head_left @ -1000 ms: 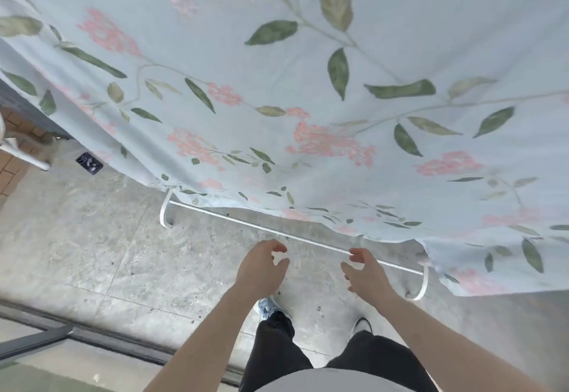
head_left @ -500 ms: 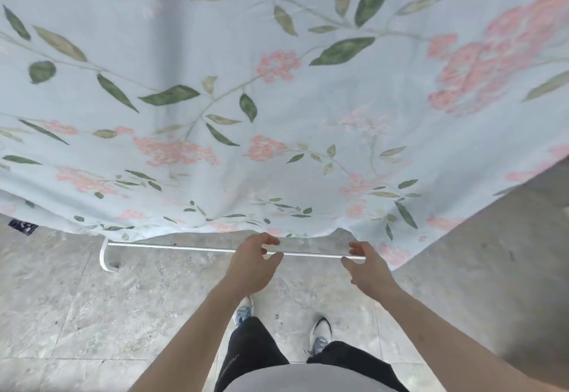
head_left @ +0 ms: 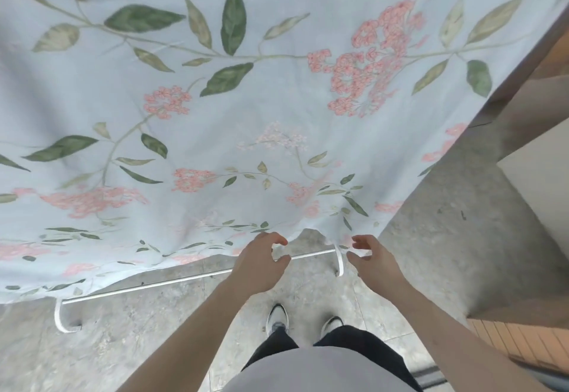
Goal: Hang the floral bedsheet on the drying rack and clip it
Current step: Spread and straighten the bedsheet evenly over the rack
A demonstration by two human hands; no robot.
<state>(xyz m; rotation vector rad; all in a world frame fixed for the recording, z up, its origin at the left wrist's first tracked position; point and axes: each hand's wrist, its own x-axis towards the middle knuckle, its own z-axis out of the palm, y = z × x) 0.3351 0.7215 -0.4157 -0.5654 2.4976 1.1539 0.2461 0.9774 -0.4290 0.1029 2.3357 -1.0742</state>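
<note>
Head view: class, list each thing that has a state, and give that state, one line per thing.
Floral bedsheet: draped, hanging, lower hem loose above the floor; no clip visible.
Drying rack base bar: resting on the floor, partly hidden by the sheet.
Left hand: fingers loosely curled, holding nothing, at the hem.
Right hand: fingers loosely curled, holding nothing, beside the sheet's corner.

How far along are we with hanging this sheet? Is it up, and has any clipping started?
Done: the floral bedsheet already hangs spread out, its lower edge above the rack's white base bar. In hand: the left hand and right hand are at the sheet's bottom edge, fingers curled, not clearly gripping it. Left: clipping; no clip is visible in this view, and the top of the rack is out of frame.
</note>
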